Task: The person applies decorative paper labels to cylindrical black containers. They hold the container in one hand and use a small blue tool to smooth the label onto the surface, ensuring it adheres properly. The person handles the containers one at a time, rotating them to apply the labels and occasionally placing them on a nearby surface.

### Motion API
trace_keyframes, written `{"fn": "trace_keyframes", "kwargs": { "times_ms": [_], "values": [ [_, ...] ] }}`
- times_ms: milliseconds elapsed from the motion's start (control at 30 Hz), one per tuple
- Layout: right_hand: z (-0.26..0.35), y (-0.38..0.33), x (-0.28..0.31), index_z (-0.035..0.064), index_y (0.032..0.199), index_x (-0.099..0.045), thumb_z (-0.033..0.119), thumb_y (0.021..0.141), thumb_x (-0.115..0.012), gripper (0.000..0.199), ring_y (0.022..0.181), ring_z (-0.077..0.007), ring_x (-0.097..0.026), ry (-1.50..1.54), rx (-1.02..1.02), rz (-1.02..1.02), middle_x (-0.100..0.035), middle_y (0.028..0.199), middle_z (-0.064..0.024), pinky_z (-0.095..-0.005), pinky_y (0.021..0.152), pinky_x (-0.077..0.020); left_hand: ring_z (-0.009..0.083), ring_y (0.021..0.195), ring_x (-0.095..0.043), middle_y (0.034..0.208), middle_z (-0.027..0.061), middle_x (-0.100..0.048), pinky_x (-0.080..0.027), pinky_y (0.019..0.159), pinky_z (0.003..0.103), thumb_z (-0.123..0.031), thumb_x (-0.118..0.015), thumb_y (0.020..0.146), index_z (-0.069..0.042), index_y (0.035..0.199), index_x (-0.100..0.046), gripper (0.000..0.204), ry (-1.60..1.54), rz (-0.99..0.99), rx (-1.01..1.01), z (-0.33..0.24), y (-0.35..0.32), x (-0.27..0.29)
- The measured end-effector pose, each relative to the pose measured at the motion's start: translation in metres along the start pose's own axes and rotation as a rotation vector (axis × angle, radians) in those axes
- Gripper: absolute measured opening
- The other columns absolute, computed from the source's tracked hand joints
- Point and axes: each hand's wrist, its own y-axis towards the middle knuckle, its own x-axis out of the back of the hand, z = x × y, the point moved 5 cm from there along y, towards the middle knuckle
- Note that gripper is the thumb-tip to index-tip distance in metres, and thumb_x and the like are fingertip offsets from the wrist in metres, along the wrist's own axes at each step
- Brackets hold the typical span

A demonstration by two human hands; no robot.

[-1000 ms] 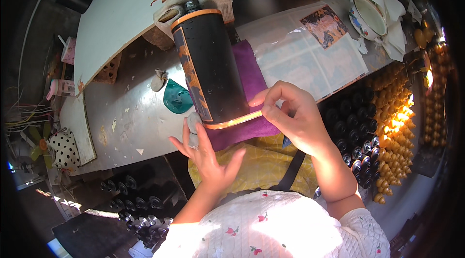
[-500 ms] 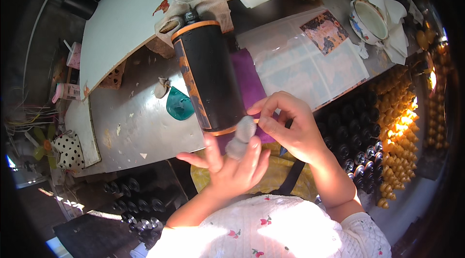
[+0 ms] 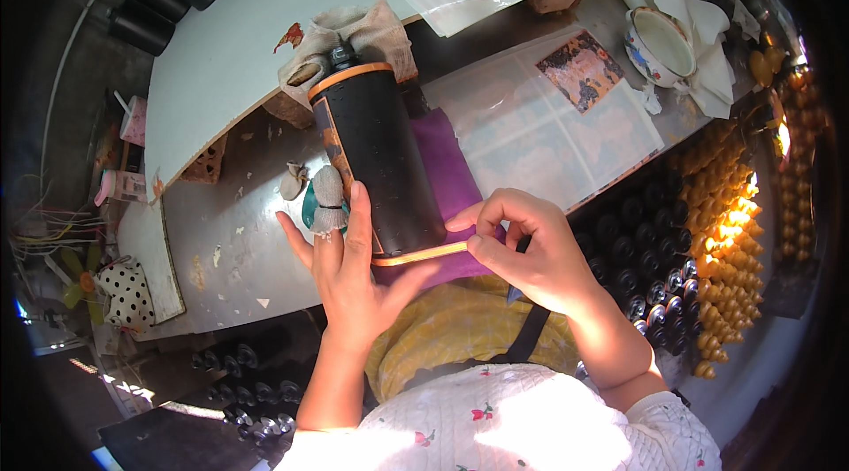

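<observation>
**Both hands on black cylinder at bench edge**

Head view: black cylinder (image 3: 380,161) with orange bands lies on its side on a purple cloth (image 3: 447,170), on a grey bench (image 3: 239,268). Its far end points up-left, near end toward the person. An orange strip (image 3: 423,252) runs across the near end.

Left hand (image 3: 349,281) lies against the cylinder's left side and near end, fingers spread and pointing up, palm under the strip's left part. One finger wears a wrapped cloth pad (image 3: 328,201). Not clamped; it rests flat along the cylinder.

Right hand (image 3: 531,250) is at the near right end, thumb and fingertips pinched together on the right end of the strip. A dark thin tool sticks out below this hand; what kind, cannot tell.

Hands are close, the strip spanning between them.

Around: teal dish (image 3: 311,206) just left of the cylinder, partly behind the left hand. Rag (image 3: 371,33) bunched at the cylinder's far end. White board (image 3: 230,55) behind that. Clear sheet (image 3: 548,126) with a small picture on it right of the cloth. Enamel cup (image 3: 661,45) at upper right on white cloth. Rows of dark bottles (image 3: 646,241) and yellow pieces (image 3: 730,232) on the right, sunlit. Yellow apron (image 3: 460,321) over the lap.
</observation>
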Motion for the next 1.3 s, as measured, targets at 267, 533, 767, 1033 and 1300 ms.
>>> {"fn": "trace_keyframes", "kwargs": {
  "times_ms": [267,533,767,1033,1300],
  "values": [
    [-0.015,0.009,-0.002,0.0042,0.087,-0.064,0.016,0.090,-0.070,0.014,0.078,-0.0049,-0.059,0.033,-0.056,-0.010,-0.073,0.092,-0.0025,-0.0233,0.063,-0.0407,0.0251,0.099,-0.055,0.087,0.0063,-0.053,0.000,0.120,0.059,-0.025,-0.067,0.085,0.000,0.149,-0.046,0.072,-0.304,-0.073,0.107,-0.003,0.002,0.003],
    [-0.020,0.012,-0.004,0.0041,0.083,-0.061,0.010,0.088,-0.069,0.011,0.073,-0.0032,-0.056,0.097,-0.050,-0.026,-0.073,0.097,-0.0072,-0.0205,0.061,-0.0403,0.0452,0.132,-0.043,0.131,0.0224,-0.053,-0.002,0.116,0.068,-0.038,-0.073,0.082,0.000,0.155,-0.029,0.094,-0.188,-0.129,0.016,-0.008,-0.038,-0.007],
    [-0.019,0.012,-0.004,0.0013,0.092,-0.068,0.012,0.088,-0.070,0.011,0.077,-0.0073,-0.060,0.076,-0.069,-0.013,-0.071,0.088,-0.0037,-0.0243,0.068,-0.0466,0.0493,0.141,-0.029,0.150,0.0170,-0.040,0.002,0.108,0.079,-0.045,-0.076,0.078,-0.021,0.153,-0.035,0.089,0.154,-0.194,-0.135,-0.031,-0.070,-0.032],
    [-0.015,0.012,-0.001,-0.0014,0.093,-0.066,0.013,0.089,-0.068,0.015,0.078,-0.0131,-0.064,0.059,-0.019,-0.008,-0.071,0.090,-0.0078,-0.0284,0.072,-0.0492,0.0497,0.145,-0.027,0.146,0.0015,-0.049,0.011,0.106,0.080,-0.044,-0.075,0.080,-0.024,0.146,-0.049,0.073,0.101,-0.251,-0.175,-0.054,-0.055,-0.027],
    [-0.013,0.012,-0.002,0.0032,0.084,-0.062,0.018,0.087,-0.071,0.018,0.080,-0.0181,-0.064,-0.022,0.000,0.000,-0.071,0.088,-0.0063,-0.0318,0.072,-0.0494,0.0376,0.113,-0.057,0.106,0.0154,-0.056,-0.002,0.116,0.069,-0.051,-0.083,0.073,0.003,0.151,-0.037,0.105,0.263,0.000,-0.005,-0.014,0.005,-0.004]
  ]
}}
